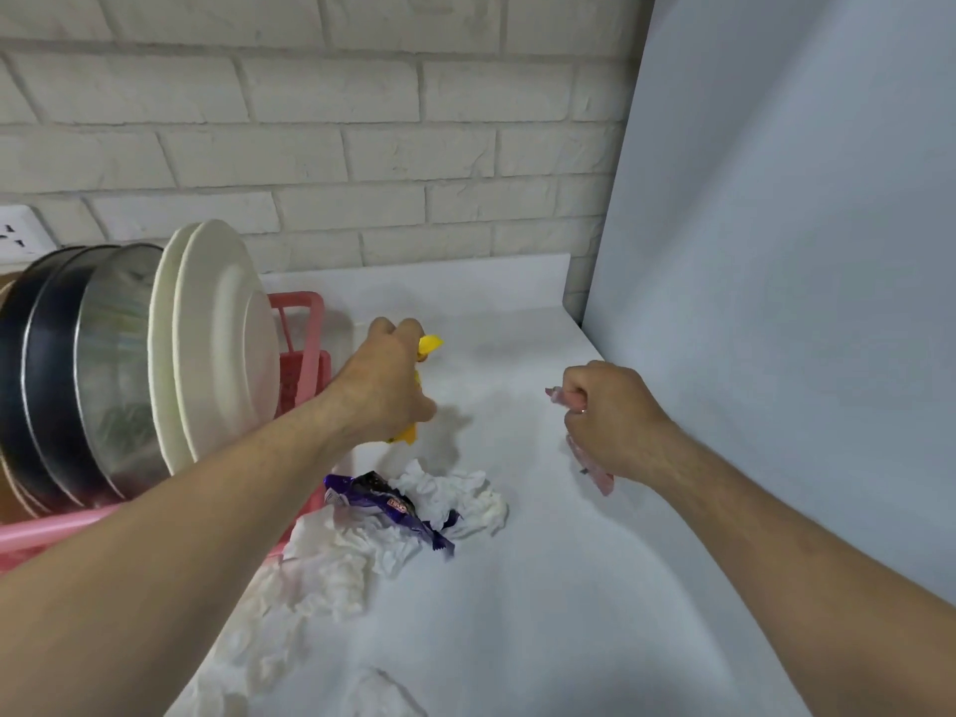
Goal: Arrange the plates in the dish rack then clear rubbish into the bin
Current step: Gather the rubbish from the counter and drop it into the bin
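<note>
Cream plates (217,344) stand upright in the pink dish rack (302,349) at the left, with steel and dark pans (93,375) behind them. My left hand (385,380) grips a yellow wrapper (429,346) just right of the rack. My right hand (610,416) grips a pink wrapper (589,460) over the white counter. A purple wrapper (385,501) lies on crumpled white tissue (455,496) below my left hand. More crumpled tissue (315,571) spreads toward the front left. No bin is in view.
A white brick wall (362,147) backs the counter. A plain white panel (776,251) closes off the right side. A wall socket (15,238) sits at the far left. Another bit of tissue (383,690) lies at the bottom edge.
</note>
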`<control>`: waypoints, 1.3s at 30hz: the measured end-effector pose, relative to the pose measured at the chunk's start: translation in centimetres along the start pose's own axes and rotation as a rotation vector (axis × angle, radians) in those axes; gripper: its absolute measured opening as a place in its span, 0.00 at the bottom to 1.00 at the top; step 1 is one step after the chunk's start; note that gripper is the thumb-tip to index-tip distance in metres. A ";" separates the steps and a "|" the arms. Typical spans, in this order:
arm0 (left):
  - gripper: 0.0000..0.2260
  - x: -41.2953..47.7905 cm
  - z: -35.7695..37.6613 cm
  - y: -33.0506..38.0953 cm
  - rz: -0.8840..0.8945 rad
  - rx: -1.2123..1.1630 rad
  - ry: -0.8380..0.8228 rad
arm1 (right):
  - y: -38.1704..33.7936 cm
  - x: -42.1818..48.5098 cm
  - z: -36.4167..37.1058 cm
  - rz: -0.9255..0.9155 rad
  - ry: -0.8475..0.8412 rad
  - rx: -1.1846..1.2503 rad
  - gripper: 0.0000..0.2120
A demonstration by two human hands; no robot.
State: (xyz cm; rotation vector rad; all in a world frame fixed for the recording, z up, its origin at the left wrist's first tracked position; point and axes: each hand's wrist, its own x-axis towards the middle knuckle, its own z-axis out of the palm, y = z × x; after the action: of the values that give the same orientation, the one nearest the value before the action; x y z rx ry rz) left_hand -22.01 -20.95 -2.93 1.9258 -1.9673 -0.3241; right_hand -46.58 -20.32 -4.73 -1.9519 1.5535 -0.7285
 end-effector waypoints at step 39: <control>0.10 0.1 2.9 2.3 0.201 0.328 -0.491 | 2.3 -5.8 6.6 0.126 -0.124 -0.218 0.08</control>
State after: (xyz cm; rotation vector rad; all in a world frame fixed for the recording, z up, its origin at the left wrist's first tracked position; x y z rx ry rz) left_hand -25.33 -21.26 -4.58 1.9468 -2.6544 -0.4793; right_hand -44.62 -14.60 -11.48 -1.9879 1.7206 -0.3926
